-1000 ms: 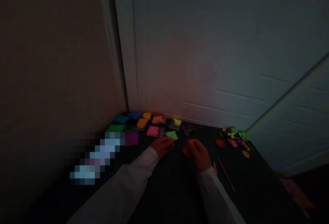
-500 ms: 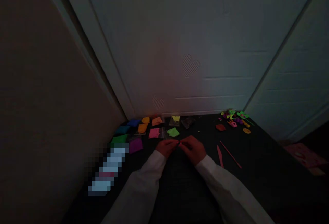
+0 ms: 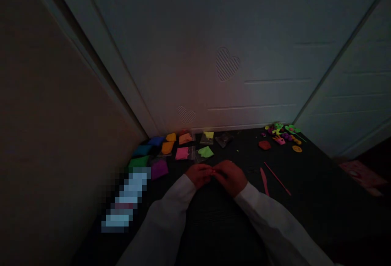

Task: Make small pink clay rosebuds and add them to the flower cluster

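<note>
Operator: From the head view, how are my hands?

Observer: Your left hand (image 3: 199,175) and right hand (image 3: 231,176) are both closed in a pinch, their fingertips meeting above the black table (image 3: 210,229). Between those fingertips you grip a small red piece (image 3: 213,171); the light is so poor that I can only suppose it is soft clay.

Operator: What lies about it?

Observer: Just beyond your fingers is the light green clay (image 3: 205,152) on its clear bag. The pink clay (image 3: 182,153) lies to its left, and the purple packet (image 3: 159,170) nearer you. To the right of your right hand are the pink knife (image 3: 264,180) and the thin pink rod (image 3: 277,178), side by side but apart; beyond them sit a flat red lump (image 3: 264,145) and a yellow disc (image 3: 297,148).

Operator: What could go wrong?

Observer: Press too hard and you could flatten or tear so small a piece. Pinch too loosely and it could drop onto the table, where you might struggle to spot it in this gloom. Your right sleeve (image 3: 271,213) is also near the knife, so a sideways sweep could knock it against the rod.
</note>
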A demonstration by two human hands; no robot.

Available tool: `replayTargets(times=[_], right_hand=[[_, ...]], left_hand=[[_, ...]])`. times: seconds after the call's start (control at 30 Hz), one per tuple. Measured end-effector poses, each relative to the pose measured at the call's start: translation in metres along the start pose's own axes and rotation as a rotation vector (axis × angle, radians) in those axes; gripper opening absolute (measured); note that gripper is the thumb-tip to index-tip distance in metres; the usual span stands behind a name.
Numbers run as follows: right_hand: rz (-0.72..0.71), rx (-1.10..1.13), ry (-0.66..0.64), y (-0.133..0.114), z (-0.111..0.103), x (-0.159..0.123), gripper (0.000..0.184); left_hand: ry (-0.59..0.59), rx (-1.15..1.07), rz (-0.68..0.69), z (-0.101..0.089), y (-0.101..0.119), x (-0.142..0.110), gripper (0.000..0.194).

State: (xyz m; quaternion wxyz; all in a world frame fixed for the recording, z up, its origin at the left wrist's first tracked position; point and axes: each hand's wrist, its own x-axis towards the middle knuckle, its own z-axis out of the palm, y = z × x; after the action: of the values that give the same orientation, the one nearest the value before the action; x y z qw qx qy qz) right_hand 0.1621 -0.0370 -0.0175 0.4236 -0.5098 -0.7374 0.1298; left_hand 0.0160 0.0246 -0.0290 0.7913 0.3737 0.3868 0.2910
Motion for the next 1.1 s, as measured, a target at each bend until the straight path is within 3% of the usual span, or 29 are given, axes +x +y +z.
replayTargets(times=[0.4,0.77,0.9,1.1], right_hand=[[0.031,-0.013,-0.098,0.000,0.002,-0.001,0.020],[0.070,0.047,-0.048,-0.005,0.002,-0.002,0.019],[0.181,0.148,0.055,-0.006,-0.007,0.002,0.015],[0.465,0.306,0.405,0.016,-0.035,0.010,0.036]], left_hand=[[-0.021,0.029,-0.069,0.002,0.005,-0.002,0.023],[0.009,-0.046,-0.022,-0.001,0.004,0.000,0.026],[0.033,-0.078,-0.015,-0.004,0.004,0.004,0.026],[0.101,-0.111,0.037,-0.010,0.005,0.010,0.015]])
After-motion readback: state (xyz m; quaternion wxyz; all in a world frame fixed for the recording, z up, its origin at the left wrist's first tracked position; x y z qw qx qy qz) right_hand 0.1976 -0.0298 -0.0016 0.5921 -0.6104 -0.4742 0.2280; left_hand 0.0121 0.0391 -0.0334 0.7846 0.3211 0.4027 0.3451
